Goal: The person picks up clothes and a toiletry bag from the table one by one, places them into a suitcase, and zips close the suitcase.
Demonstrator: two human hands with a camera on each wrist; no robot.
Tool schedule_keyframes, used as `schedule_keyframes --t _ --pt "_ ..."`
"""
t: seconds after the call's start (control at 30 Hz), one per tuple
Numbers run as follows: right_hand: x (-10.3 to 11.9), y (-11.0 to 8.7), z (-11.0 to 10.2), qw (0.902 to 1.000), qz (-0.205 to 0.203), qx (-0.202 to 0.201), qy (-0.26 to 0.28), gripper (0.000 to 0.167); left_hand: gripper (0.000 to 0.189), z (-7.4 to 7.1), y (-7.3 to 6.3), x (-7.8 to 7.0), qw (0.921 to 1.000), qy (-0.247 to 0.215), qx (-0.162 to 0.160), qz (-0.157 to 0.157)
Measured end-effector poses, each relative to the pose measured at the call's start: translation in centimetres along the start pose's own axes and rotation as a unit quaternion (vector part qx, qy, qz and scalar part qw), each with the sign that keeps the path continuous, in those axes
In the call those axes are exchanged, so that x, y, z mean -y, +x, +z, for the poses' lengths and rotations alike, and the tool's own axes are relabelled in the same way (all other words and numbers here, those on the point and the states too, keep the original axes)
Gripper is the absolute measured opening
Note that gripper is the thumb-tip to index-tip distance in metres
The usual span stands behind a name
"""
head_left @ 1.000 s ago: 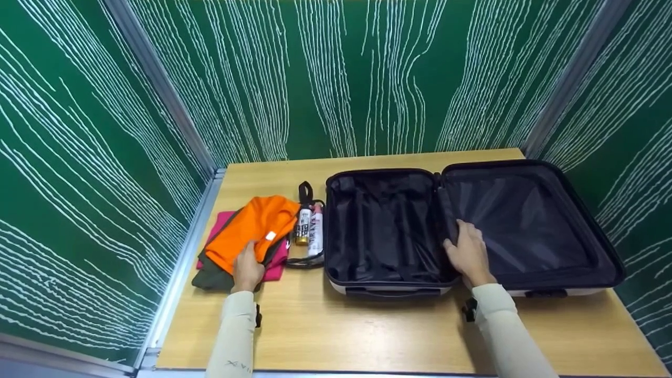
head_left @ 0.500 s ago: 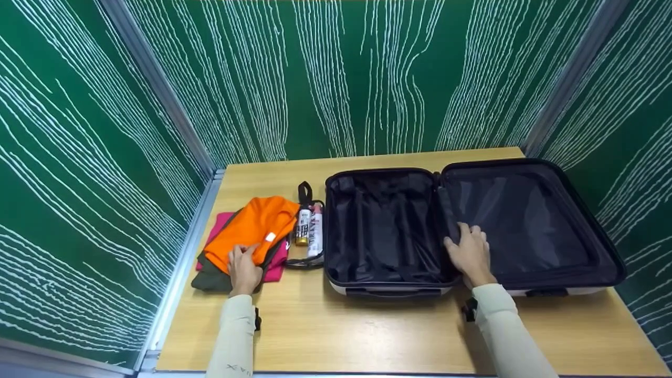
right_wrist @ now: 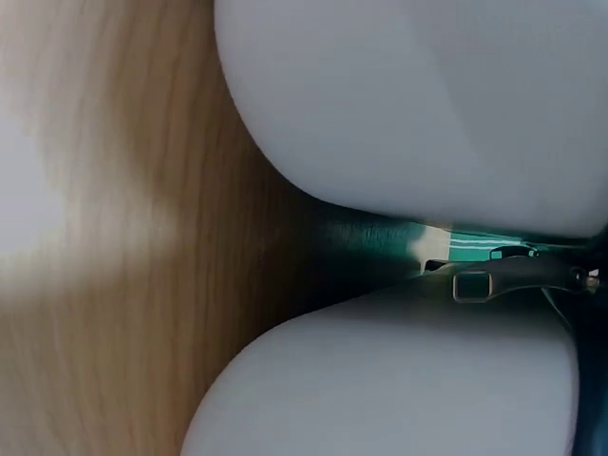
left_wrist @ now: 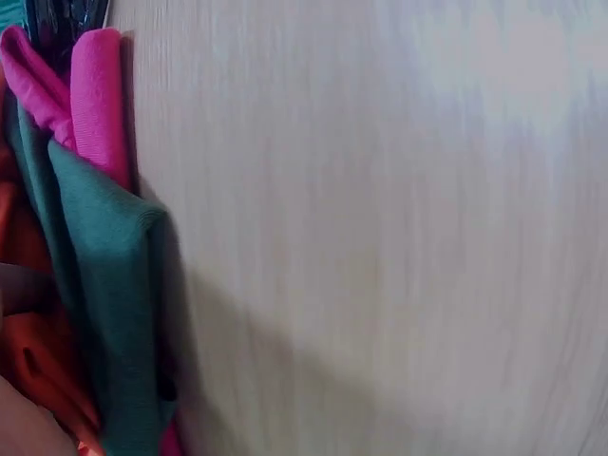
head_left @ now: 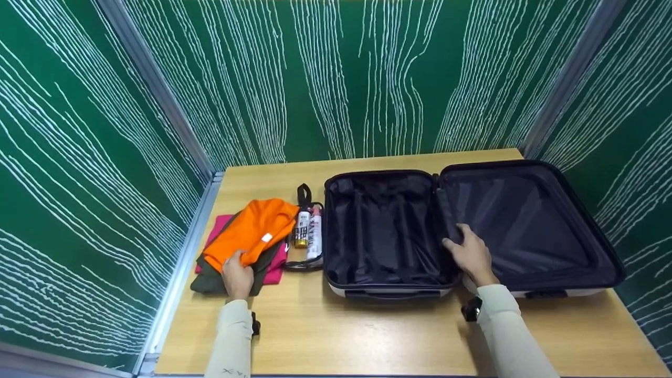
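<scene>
My left hand [head_left: 238,275] pinches the near edge of a folded orange garment [head_left: 257,226] with a white tag; a bit of the orange cloth shows by the fingers in the left wrist view. It lies on a dark green garment [left_wrist: 114,285], with a pink one [left_wrist: 98,95] lowest in the pile. My right hand [head_left: 474,257] grips the inner rim of the open suitcase [head_left: 394,289], where its two halves meet, thumb on the left side. Both black-lined halves lie flat, side by side, and hold nothing visible. The right wrist view shows only the pale shells' undersides.
A clear toiletry pouch [head_left: 304,265] with a black strap and bottles lies between the garments and the suitcase. All stand on a wooden table [head_left: 367,336]. Green walls [head_left: 378,79] with white lines enclose its back and sides.
My left hand has shifted slightly toward the table's near edge and left, and its hold on the orange garment's near edge has changed. The right hand stays at the suitcase rim.
</scene>
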State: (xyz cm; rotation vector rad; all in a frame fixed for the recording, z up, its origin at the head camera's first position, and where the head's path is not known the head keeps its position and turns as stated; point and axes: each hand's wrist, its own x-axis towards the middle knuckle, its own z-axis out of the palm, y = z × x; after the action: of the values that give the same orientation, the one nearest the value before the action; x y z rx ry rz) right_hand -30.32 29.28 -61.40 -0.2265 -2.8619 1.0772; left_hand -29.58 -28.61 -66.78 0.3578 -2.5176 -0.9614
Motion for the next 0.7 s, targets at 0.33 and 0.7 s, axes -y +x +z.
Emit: schedule_keyframes --t 0.33,0.7 --pt "0.08 -0.12 0.02 0.9998 0.004 -0.017 0.0 0.064 0.043 0.54 -0.55 0.65 0.9986 -0.026 -0.045 0.013" --pt "0.28 -0.13 -0.09 0.9997 0.01 -0.02 0.004 0.063 0.05 0.29 -0.82 0.99 0.9987 -0.045 -0.012 -0.022"
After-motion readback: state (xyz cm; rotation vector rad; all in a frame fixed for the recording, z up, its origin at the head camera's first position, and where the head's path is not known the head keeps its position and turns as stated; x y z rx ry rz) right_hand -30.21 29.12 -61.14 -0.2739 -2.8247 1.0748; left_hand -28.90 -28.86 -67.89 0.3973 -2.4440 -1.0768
